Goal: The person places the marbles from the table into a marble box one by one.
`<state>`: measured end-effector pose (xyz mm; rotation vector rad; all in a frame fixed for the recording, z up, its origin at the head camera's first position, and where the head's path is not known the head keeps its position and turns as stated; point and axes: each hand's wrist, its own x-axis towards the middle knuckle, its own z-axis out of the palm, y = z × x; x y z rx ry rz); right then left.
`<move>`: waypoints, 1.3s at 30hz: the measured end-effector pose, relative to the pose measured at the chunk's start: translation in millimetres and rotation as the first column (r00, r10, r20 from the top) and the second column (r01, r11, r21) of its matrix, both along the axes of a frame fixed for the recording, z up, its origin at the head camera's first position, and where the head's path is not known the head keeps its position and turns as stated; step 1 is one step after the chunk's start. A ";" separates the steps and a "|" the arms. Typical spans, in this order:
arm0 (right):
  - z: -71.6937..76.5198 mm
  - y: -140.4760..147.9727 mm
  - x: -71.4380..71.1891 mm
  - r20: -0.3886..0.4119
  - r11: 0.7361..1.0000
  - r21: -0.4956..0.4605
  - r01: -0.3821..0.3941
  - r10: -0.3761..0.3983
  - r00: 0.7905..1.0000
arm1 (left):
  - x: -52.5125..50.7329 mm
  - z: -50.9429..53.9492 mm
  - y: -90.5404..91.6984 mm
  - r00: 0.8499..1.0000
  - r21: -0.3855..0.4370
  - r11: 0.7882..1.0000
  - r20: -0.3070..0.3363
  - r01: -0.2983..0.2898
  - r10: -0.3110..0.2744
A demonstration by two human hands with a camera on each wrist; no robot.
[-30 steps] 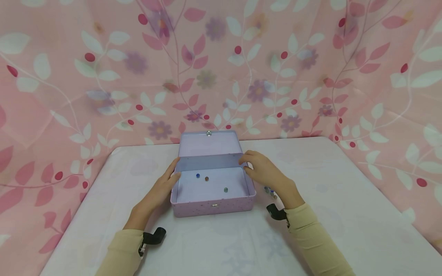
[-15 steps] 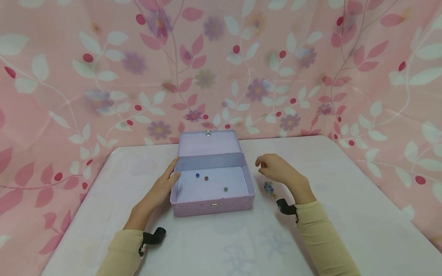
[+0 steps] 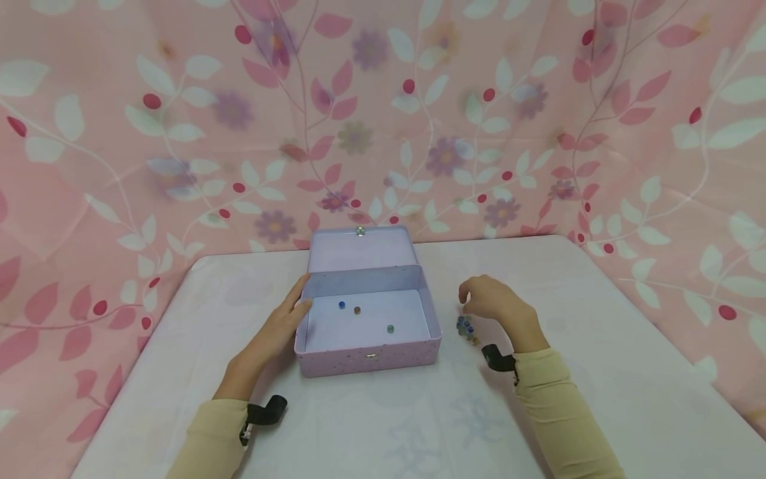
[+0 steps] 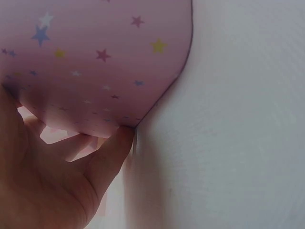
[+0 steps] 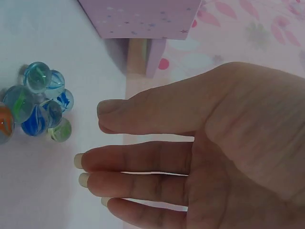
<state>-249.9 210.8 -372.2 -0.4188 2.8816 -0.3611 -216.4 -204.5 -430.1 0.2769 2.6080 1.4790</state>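
Observation:
A lilac tin box (image 3: pixel 368 366) stands with its hinged lid (image 3: pixel 364 250) laid back. Inside lie a blue marble (image 3: pixel 342 305), a brown marble (image 3: pixel 357 310) and a green marble (image 3: pixel 390 328), apart from each other. My left hand (image 3: pixel 272 336) holds the box at its left side, thumb at the rim; the left wrist view shows its fingers against the star-printed wall (image 4: pixel 102 62). To the right of the box, a cluster of glass marbles (image 5: pixel 34 121) sits on the table. My right hand (image 3: pixel 497 303) hovers just beyond them, thumb and fingers apart, holding nothing.
A white cloth (image 3: pixel 598 352) covers the table. Pink floral fabric (image 3: pixel 383 133) hangs behind and on both sides of it. The raised box walls surround the marbles inside, and a small metal clasp (image 3: pixel 372 356) sits on the front.
My right hand has moved from the box's right rim rightward, then slightly lower toward the marble cluster. My left hand stays at the box's left side. The marbles inside look unmoved.

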 end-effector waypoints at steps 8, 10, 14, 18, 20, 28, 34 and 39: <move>-10.7 -0.9 -5.2 0.017 1.000 0.015 -0.007 0.007 1.000 | -1.0 -2.2 -0.6 1.000 -0.016 1.000 -0.008 -0.007 0.007; -13.0 -2.3 -6.2 0.015 1.000 0.017 -0.011 0.011 1.000 | -0.7 -1.8 -0.6 1.000 -0.018 1.000 -0.009 -0.009 0.008; -16.4 -4.0 -7.3 0.022 1.000 0.025 -0.009 0.009 1.000 | -1.2 -2.2 -0.7 1.000 -0.016 1.000 -0.012 -0.007 0.007; -19.3 -4.7 -7.7 0.019 0.999 0.035 -0.013 0.013 1.000 | -1.7 -2.8 -0.7 1.000 -0.019 1.000 -0.012 -0.006 0.006; -20.8 -5.2 -7.7 0.019 0.999 0.036 -0.015 0.014 1.000 | -1.5 -2.8 -0.7 1.000 -0.018 1.000 -0.012 -0.007 0.006; -25.6 -7.4 -8.4 0.014 1.000 0.027 -0.009 0.009 1.000 | -0.7 -2.1 -0.2 1.000 -0.014 1.000 -0.011 -0.003 0.003; -25.6 -7.6 -8.4 0.010 0.999 0.033 -0.010 0.010 1.000 | -0.7 -2.2 -0.9 1.000 -0.012 1.000 -0.010 0.001 -0.001; -21.2 -7.2 -6.4 -0.001 0.999 0.032 -0.007 0.007 1.000 | -0.2 -1.5 -0.6 1.000 -0.014 1.000 -0.006 0.002 -0.002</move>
